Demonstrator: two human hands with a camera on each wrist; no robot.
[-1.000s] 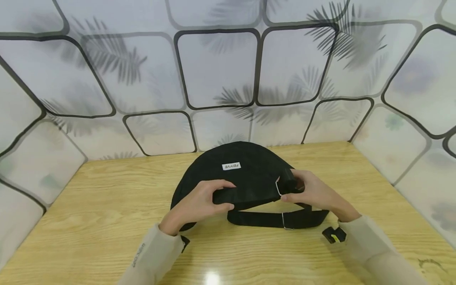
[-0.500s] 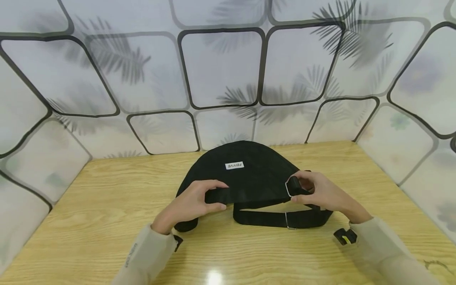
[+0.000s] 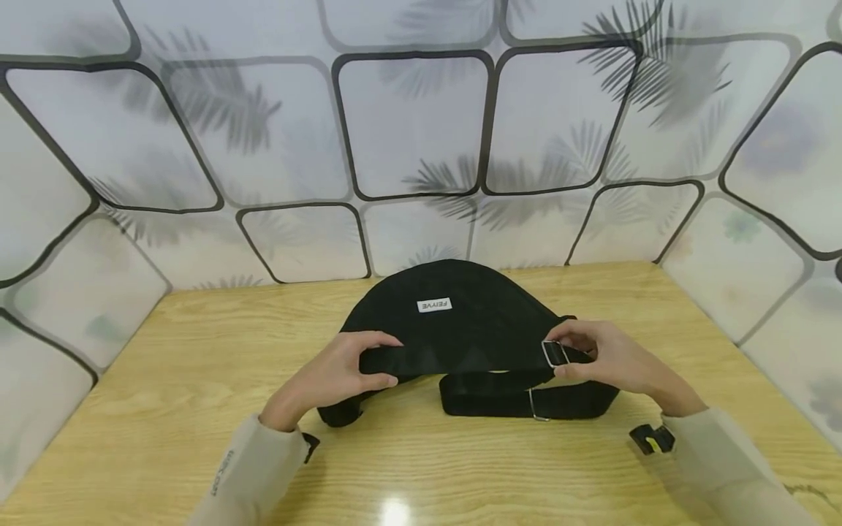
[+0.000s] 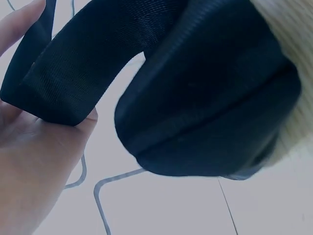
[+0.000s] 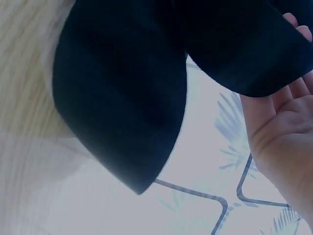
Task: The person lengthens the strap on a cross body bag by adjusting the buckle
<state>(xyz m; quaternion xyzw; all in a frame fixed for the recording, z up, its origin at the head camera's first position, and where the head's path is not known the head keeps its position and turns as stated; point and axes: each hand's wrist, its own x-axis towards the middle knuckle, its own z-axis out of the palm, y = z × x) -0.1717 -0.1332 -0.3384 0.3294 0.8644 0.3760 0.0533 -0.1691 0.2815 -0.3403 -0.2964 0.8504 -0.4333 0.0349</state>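
Observation:
A black half-moon shoulder bag (image 3: 460, 321) lies on the wooden table, its small white label (image 3: 434, 305) upside down to me. Along its near edge runs a wide black strap (image 3: 381, 361), which my left hand (image 3: 325, 376) holds between thumb and fingers. Farther right, my right hand (image 3: 615, 359) pinches the strap by a metal buckle (image 3: 554, 354). In the left wrist view the strap (image 4: 73, 63) bends across the left hand beside a rounded dark end of the bag (image 4: 210, 107). Another strap length (image 3: 487, 404) with a metal slider (image 3: 539, 407) lies closer to me.
Pale wood tabletop (image 3: 217, 380) surrounds the bag. A patterned fabric wall (image 3: 414, 124) stands behind it and along both sides. Small black devices, one at the right cuff (image 3: 651, 440), sit by the wrists.
My hands have drawn apart, the left going left and the right going right with the buckle. The strap between them is stretched straighter along the bag's near edge.

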